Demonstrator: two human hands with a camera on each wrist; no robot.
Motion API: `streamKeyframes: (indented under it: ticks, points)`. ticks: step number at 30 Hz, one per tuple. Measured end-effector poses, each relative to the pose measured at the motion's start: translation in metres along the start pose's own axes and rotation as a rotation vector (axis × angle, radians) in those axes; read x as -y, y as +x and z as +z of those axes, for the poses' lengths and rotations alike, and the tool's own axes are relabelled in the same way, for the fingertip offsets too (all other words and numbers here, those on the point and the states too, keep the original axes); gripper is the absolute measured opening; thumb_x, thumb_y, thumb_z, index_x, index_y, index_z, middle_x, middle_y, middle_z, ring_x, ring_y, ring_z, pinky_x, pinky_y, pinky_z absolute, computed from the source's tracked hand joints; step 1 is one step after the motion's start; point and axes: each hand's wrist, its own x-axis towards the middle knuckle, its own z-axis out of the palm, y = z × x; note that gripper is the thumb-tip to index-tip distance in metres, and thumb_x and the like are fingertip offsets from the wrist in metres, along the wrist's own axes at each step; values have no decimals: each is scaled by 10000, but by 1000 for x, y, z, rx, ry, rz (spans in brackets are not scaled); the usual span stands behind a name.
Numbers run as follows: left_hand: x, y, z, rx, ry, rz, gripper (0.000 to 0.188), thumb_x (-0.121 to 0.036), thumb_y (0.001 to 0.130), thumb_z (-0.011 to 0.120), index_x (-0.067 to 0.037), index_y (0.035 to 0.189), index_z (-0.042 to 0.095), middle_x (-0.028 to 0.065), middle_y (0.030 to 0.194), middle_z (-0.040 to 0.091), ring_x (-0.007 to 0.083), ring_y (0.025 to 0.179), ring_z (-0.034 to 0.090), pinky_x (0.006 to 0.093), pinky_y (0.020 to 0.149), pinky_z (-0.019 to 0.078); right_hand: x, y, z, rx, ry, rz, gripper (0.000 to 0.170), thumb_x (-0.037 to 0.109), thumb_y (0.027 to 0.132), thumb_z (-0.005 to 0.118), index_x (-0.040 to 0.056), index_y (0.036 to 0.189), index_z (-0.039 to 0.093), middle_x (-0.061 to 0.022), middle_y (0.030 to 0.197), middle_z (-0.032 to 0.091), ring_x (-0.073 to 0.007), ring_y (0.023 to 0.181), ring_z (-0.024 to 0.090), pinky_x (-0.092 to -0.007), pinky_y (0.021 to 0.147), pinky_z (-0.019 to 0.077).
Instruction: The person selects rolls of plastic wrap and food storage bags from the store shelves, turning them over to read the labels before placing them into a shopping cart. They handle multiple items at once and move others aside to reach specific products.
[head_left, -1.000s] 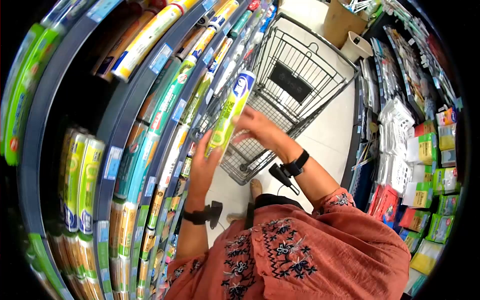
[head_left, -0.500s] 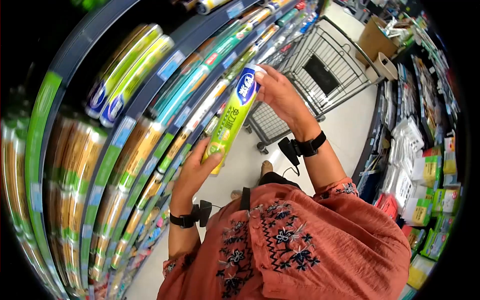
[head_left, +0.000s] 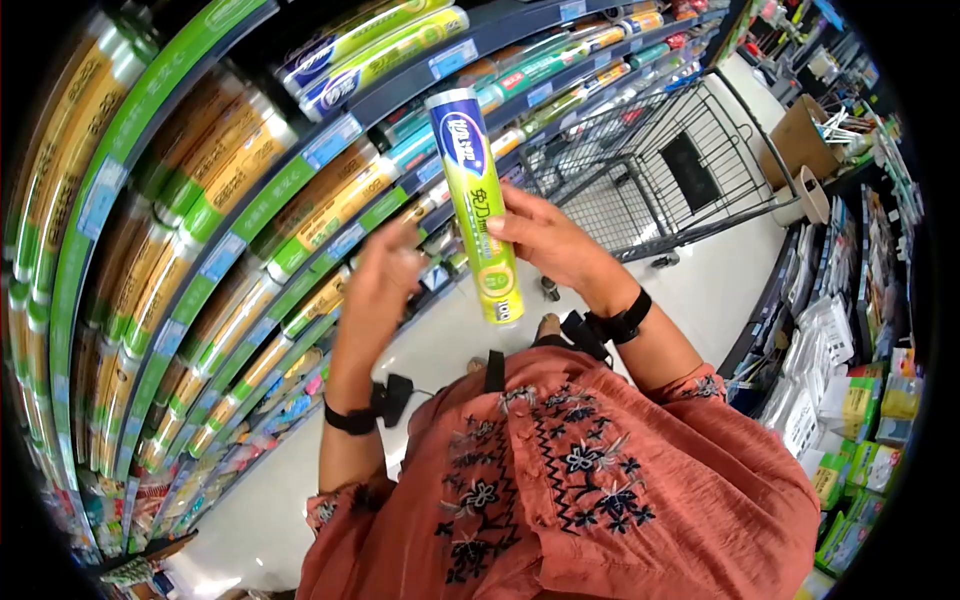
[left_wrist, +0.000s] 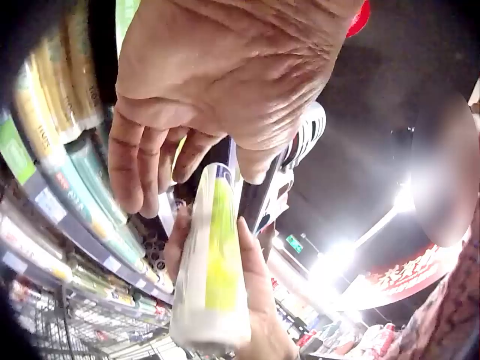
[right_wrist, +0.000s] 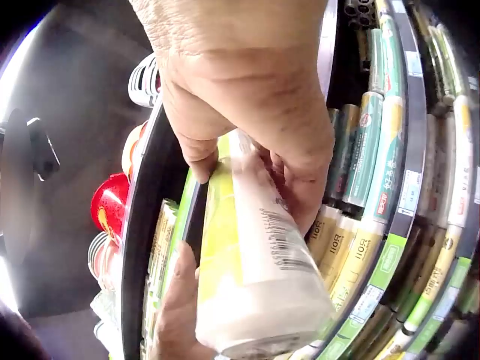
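Observation:
A packaged roll (head_left: 470, 210) in a yellow-green sleeve with a blue label end stands nearly upright in front of the body in the head view. My right hand (head_left: 555, 240) grips it around the middle, thumb across the printed front. To the left, my left hand (head_left: 385, 270) is apart from the roll, its fingers blurred in the head view. The left wrist view shows the left hand (left_wrist: 232, 82) with loosely bent fingers beyond the roll's clear end (left_wrist: 210, 330). A barcode (right_wrist: 281, 244) shows on the roll's white back in the right wrist view.
Tall shelves (head_left: 400, 85) packed with similar rolls curve along the left. Ahead stands a wire shopping cart (head_left: 650, 170), with a cardboard box (head_left: 805, 135) beyond it. Shelves of packets (head_left: 850, 400) line the right side of the tiled aisle (head_left: 725, 285).
My left hand has let go of the roll's lower end and moved left. The right hand has slid from the top to the middle of the roll, which has turned more upright.

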Motion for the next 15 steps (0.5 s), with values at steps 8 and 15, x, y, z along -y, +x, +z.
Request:
streamKeyframes:
  ticks: [8,15]
  points:
    - [-39,9,-14,-175,-51,56,636,-435,1026,493,19,1456,374,228,1296,576,177,903,653,271,681,524,-2,-17,28,117,-28,70,591,353,980,611,15,1431,433,-121,1146,653,-217,992,677,-360,880,556]
    - [-40,24,-32,-79,-227,5,559,-453,1038,456,-6,1369,512,118,1022,678,88,659,592,207,541,462,-7,-23,38,220,-142,167,601,411,975,606,-10,1385,479,-127,1081,667,-208,958,686,-346,819,585]
